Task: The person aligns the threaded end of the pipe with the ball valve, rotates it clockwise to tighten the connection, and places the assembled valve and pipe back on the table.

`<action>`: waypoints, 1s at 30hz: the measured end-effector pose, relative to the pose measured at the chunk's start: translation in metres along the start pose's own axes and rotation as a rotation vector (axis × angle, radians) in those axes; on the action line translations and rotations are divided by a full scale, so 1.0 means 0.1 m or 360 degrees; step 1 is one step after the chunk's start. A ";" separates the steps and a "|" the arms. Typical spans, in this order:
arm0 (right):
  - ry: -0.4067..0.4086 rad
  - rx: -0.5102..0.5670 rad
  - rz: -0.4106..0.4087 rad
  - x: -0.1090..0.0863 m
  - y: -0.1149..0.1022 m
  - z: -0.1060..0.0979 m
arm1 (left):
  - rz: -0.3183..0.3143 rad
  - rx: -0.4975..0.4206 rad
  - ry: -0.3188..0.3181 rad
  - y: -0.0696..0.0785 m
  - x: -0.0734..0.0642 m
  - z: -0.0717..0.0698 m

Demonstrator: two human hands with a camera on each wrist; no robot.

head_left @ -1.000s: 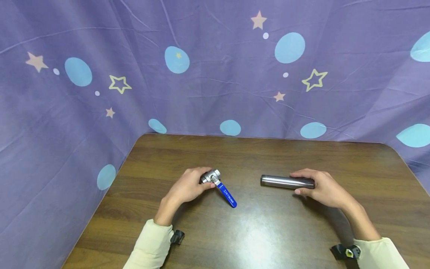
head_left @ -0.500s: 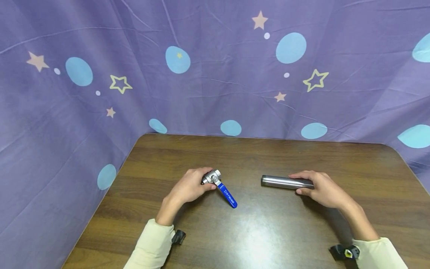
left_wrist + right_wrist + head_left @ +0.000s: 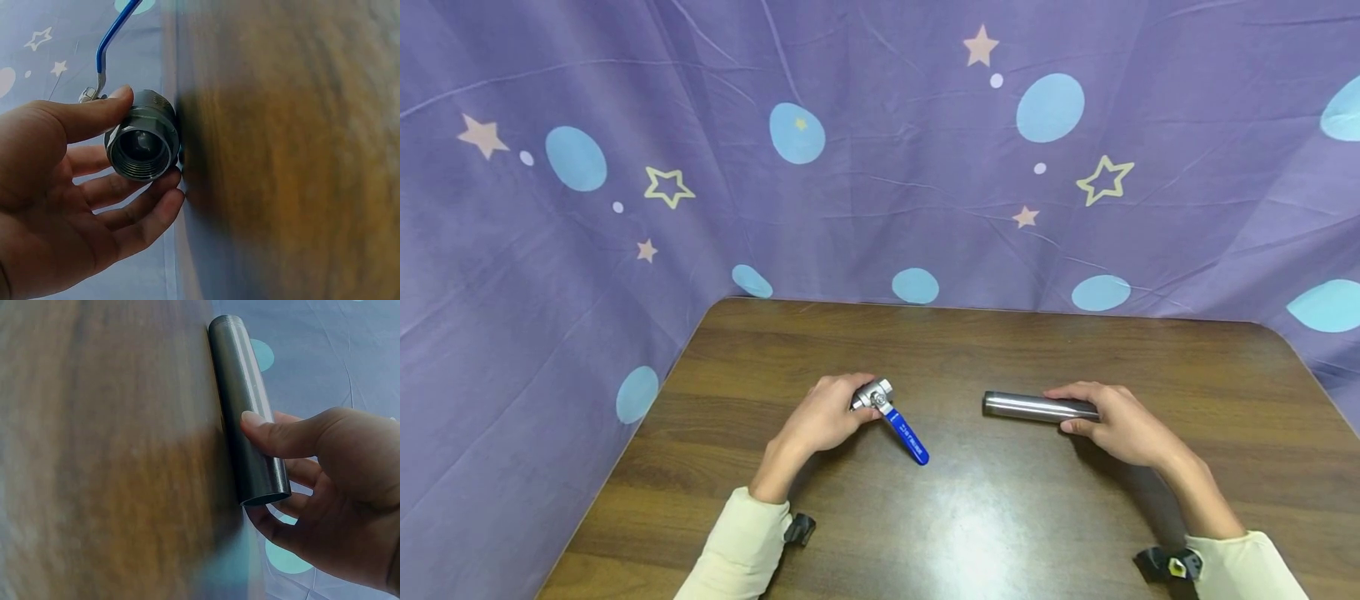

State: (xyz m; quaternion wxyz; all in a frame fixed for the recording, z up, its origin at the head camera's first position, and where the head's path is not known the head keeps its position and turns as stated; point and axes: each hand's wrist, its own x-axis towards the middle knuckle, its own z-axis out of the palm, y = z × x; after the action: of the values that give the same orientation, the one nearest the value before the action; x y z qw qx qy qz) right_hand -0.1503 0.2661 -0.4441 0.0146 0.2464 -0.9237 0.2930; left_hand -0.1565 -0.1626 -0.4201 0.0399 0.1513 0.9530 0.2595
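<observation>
Left hand (image 3: 826, 414) grips ball valve (image 3: 871, 394) between thumb and curled fingers; thumb near the handle's base, threaded bore (image 3: 140, 150) facing back toward the wrist camera. Blue lever (image 3: 907, 436) slants out of the grip, toward the person and to the right. Right hand (image 3: 1126, 425) pinches steel tube (image 3: 1024, 406) near one end, thumb on the near side, fingers along the far side; the longer part, threaded at its tip, extends leftward toward the valve. Valve and tube well apart. Both at wood-grain tabletop (image 3: 970, 350); purple curtain (image 3: 880, 217) behind.
</observation>
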 end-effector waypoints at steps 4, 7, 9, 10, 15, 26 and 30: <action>0.0002 -0.0011 0.0000 0.00 -0.01 -0.01 | 0.0033 -0.0010 -0.0010 0.00 0.00 -0.01; -0.0002 -0.0015 0.0005 -0.01 -0.01 -0.02 | 0.0086 -0.0032 -0.0043 -0.01 0.01 -0.03; -0.0004 -0.0013 0.0009 -0.01 -0.01 -0.02 | 0.0121 -0.0046 -0.0071 -0.02 0.02 -0.04; -0.0005 -0.0011 0.0009 -0.01 -0.01 -0.02 | 0.0135 -0.0055 -0.0088 -0.03 0.03 -0.05; -0.0009 0.0011 0.0004 -0.01 -0.01 -0.01 | 0.0220 -0.0081 -0.0181 -0.08 0.07 -0.08; -0.0018 0.0044 0.0021 -0.01 0.01 0.00 | 0.0323 -0.0114 -0.0352 -0.17 0.16 -0.16; -0.0013 0.0037 0.0026 -0.01 0.01 0.00 | 0.0302 -0.0143 -0.0353 -0.18 0.17 -0.16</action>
State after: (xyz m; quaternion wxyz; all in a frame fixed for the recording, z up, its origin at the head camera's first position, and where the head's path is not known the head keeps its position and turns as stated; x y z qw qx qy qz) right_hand -0.1499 0.2673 -0.4443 0.0054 0.2403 -0.9222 0.3029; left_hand -0.1800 -0.1796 -0.4152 0.1269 0.2664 0.9116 0.2862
